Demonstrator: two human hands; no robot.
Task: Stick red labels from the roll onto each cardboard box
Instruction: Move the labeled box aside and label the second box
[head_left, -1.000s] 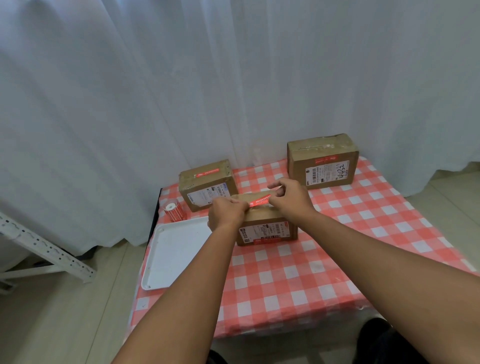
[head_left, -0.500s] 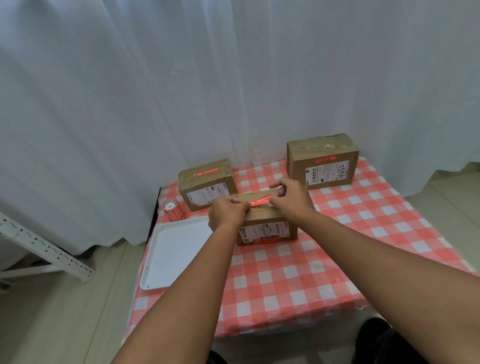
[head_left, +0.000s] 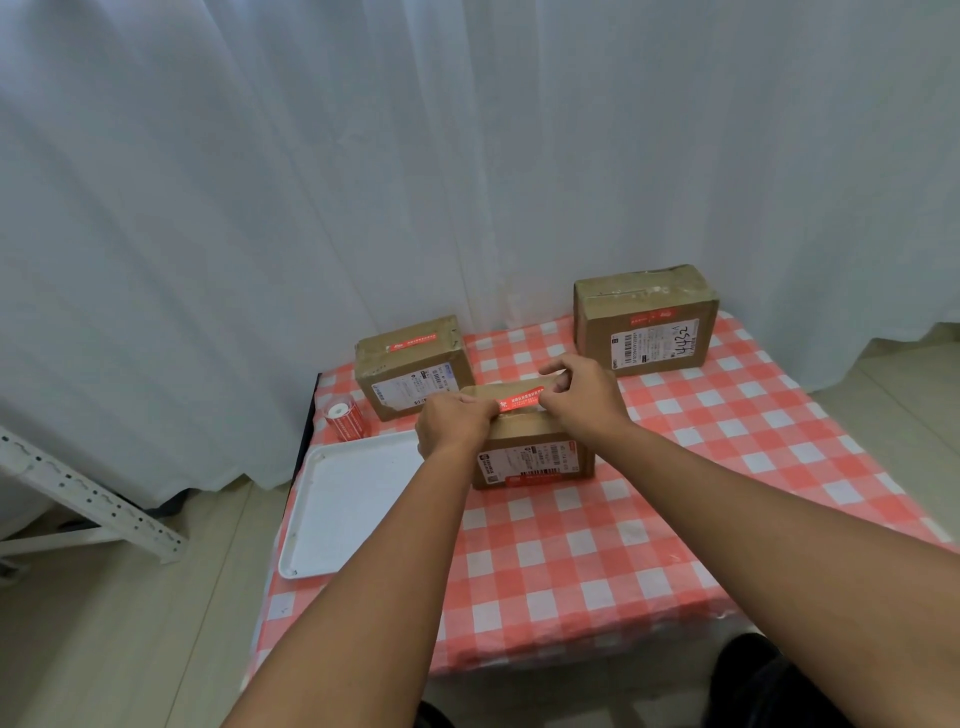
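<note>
Setting: makeshift indoor parcel-labelling station, likely a staged room. Evidence: white curtain (head_left: 467, 156) backs a small counter (head_left: 675, 519) under a red-and-white checked cloth; taped cardboard boxes (head_left: 644, 319) bear shipping labels; pale floorboards (head_left: 130, 649); slotted white metal strut (head_left: 88, 493) at left.

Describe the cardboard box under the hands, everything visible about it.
The near box is a small brown cardboard carton, closed, resting flat on the checked tablecloth beside the white tray. Its front face carries a white shipping label with barcodes and a red strip below. A red label lies along its top, with the left hand and right hand holding its ends.
</note>
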